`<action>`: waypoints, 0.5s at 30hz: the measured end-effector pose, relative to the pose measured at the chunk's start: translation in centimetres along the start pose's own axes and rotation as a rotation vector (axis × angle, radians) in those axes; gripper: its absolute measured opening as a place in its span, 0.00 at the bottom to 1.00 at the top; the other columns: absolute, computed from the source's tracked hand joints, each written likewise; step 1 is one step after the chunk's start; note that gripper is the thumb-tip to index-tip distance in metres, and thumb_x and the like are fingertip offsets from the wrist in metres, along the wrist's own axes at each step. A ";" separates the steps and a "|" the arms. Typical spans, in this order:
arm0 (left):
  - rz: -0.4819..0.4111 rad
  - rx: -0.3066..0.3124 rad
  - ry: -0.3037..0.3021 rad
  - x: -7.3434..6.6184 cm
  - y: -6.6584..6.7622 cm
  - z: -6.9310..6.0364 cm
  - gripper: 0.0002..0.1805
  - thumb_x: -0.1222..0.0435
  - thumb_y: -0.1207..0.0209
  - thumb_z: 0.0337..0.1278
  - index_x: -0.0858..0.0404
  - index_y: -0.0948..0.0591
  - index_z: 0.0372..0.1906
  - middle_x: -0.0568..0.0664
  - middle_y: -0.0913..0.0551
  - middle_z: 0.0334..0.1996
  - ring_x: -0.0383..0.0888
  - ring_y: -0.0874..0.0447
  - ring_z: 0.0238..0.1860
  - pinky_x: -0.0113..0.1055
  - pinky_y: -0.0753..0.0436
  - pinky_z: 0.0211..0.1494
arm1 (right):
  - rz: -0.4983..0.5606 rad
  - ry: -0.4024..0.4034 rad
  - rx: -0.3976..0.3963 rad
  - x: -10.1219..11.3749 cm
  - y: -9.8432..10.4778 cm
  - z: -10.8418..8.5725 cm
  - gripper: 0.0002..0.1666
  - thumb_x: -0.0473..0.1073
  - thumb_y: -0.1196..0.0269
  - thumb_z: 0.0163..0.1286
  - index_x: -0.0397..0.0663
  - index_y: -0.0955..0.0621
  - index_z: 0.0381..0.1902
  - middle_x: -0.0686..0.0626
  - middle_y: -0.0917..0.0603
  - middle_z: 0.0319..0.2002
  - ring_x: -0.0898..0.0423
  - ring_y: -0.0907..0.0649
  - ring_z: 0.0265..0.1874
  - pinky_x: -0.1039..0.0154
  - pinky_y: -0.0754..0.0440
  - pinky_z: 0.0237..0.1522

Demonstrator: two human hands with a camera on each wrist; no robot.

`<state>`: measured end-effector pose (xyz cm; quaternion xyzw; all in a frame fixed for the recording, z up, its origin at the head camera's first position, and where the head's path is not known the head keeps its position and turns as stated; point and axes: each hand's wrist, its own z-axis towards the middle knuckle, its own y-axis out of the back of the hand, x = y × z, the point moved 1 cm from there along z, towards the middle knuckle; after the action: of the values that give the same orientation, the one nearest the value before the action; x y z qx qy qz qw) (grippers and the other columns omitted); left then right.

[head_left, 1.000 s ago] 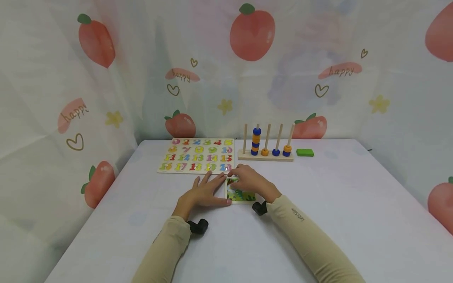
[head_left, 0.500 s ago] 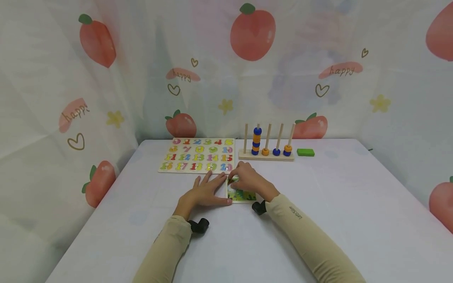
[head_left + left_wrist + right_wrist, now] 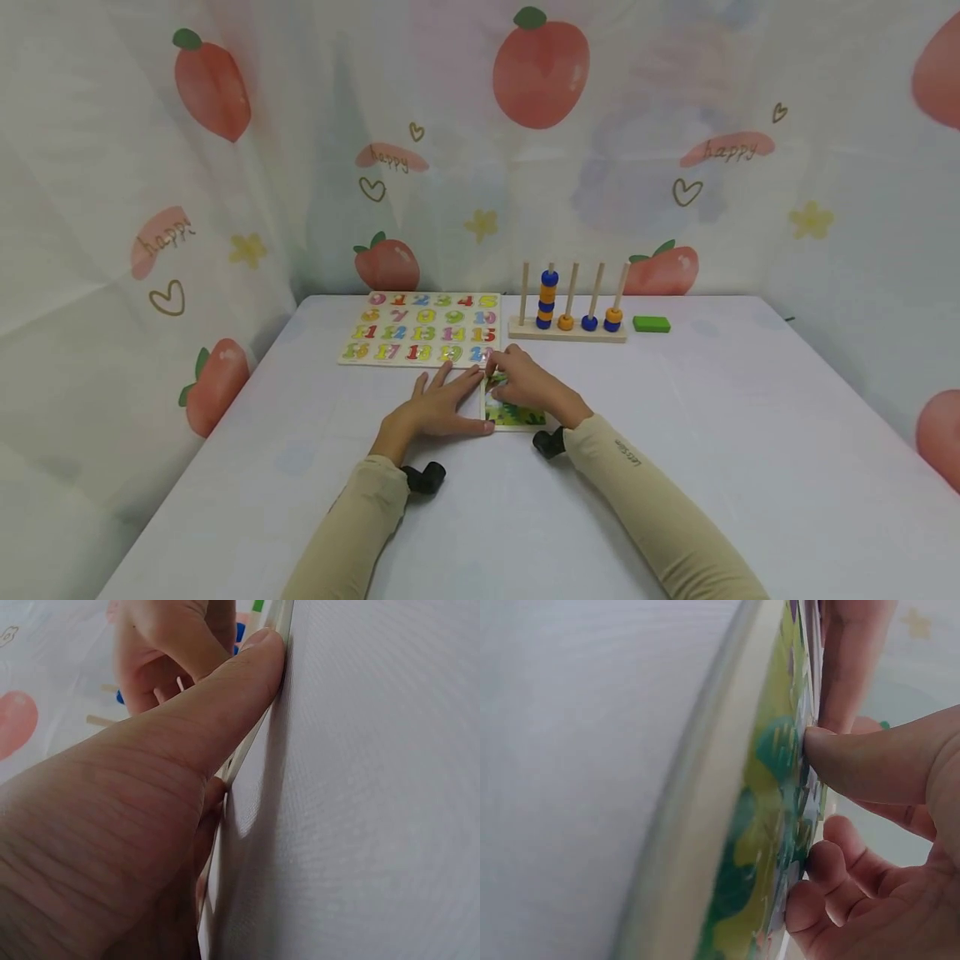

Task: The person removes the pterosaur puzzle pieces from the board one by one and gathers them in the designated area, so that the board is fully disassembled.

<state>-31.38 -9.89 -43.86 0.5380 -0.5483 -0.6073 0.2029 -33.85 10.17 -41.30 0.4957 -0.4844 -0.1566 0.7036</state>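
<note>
A small jigsaw puzzle (image 3: 517, 416) in a pale wooden tray lies on the table, with a green, leafy picture. My left hand (image 3: 435, 412) rests spread along the tray's left side, its thumb (image 3: 247, 671) on the near left corner in the left wrist view. Over the upper left of the picture, my right hand (image 3: 534, 385) bends its fingers down, thumb and index seeming to pinch a puzzle piece mostly hidden beneath them. In the right wrist view the right thumb (image 3: 877, 761) and curled fingertips touch the puzzle's surface.
Behind the puzzle lies a number board (image 3: 420, 329). To its right stands a peg rack (image 3: 566, 333) with blue and orange beads, and a green block (image 3: 651, 324) beside it. A printed cloth (image 3: 450, 150) hangs behind the white table (image 3: 712, 433).
The head view has shifted slightly, so the scene sits a little further right. My left hand stays at the tray's edge. My right fingers have shifted only slightly over the picture's upper left.
</note>
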 end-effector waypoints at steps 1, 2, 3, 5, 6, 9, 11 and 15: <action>0.001 -0.001 -0.001 0.0 0.0 0.0 0.56 0.29 0.36 0.60 0.44 0.43 0.88 0.37 0.51 0.87 0.53 0.72 0.87 0.61 0.72 0.83 | 0.005 0.006 -0.005 -0.1 0.0 0.0 0.14 0.33 0.30 0.70 0.39 0.18 0.51 0.38 0.22 0.52 0.41 0.21 0.54 0.43 0.20 0.60; 0.001 -0.002 -0.002 0.0 0.0 0.1 0.56 0.29 0.36 0.60 0.44 0.43 0.88 0.37 0.51 0.87 0.53 0.72 0.87 0.61 0.72 0.83 | 0.007 0.012 -0.010 -0.1 0.0 0.0 0.14 0.33 0.30 0.70 0.39 0.18 0.51 0.38 0.21 0.51 0.41 0.21 0.54 0.43 0.20 0.60; 0.002 -0.003 -0.003 0.0 0.0 0.1 0.56 0.29 0.36 0.60 0.44 0.43 0.88 0.37 0.51 0.87 0.53 0.72 0.87 0.61 0.71 0.83 | 0.008 0.020 -0.015 -0.2 0.0 0.0 0.14 0.33 0.30 0.69 0.39 0.18 0.51 0.39 0.21 0.50 0.41 0.21 0.53 0.43 0.20 0.59; 0.001 -0.003 -0.004 0.0 0.0 0.2 0.56 0.30 0.35 0.60 0.45 0.43 0.88 0.37 0.50 0.87 0.54 0.72 0.87 0.62 0.71 0.83 | 0.010 0.029 -0.021 -0.4 -0.1 0.0 0.14 0.33 0.30 0.69 0.39 0.19 0.51 0.40 0.19 0.49 0.43 0.20 0.52 0.44 0.20 0.59; 0.000 -0.003 -0.004 0.0 0.0 0.2 0.56 0.30 0.35 0.60 0.44 0.43 0.88 0.38 0.51 0.87 0.54 0.72 0.87 0.62 0.71 0.83 | 0.011 0.032 -0.023 -0.5 -0.1 0.0 0.14 0.32 0.30 0.69 0.39 0.18 0.51 0.41 0.19 0.49 0.43 0.20 0.52 0.45 0.20 0.59; -0.004 -0.002 -0.005 0.0 0.0 0.2 0.56 0.30 0.35 0.60 0.43 0.44 0.88 0.38 0.51 0.87 0.55 0.72 0.87 0.63 0.71 0.82 | 0.009 0.037 -0.028 -0.6 -0.2 0.0 0.15 0.32 0.29 0.69 0.39 0.18 0.52 0.41 0.19 0.49 0.44 0.19 0.51 0.45 0.19 0.59; -0.003 0.002 -0.007 0.1 -0.1 0.3 0.57 0.30 0.35 0.60 0.43 0.45 0.88 0.38 0.52 0.87 0.54 0.73 0.87 0.63 0.72 0.82 | -0.003 0.034 -0.027 -0.5 -0.1 0.0 0.16 0.32 0.29 0.69 0.38 0.17 0.53 0.41 0.18 0.49 0.44 0.19 0.51 0.46 0.18 0.59; 0.010 0.016 -0.001 0.7 -0.5 0.9 0.58 0.30 0.35 0.59 0.42 0.47 0.88 0.37 0.54 0.87 0.53 0.75 0.87 0.62 0.74 0.82 | -0.002 0.008 -0.021 -0.3 0.0 -0.1 0.17 0.32 0.30 0.70 0.35 0.16 0.56 0.41 0.19 0.50 0.45 0.19 0.51 0.46 0.18 0.60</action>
<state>-32.26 -9.90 -44.83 0.5367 -0.5560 -0.6019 0.2013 -33.91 10.44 -41.51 0.4894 -0.4796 -0.1603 0.7105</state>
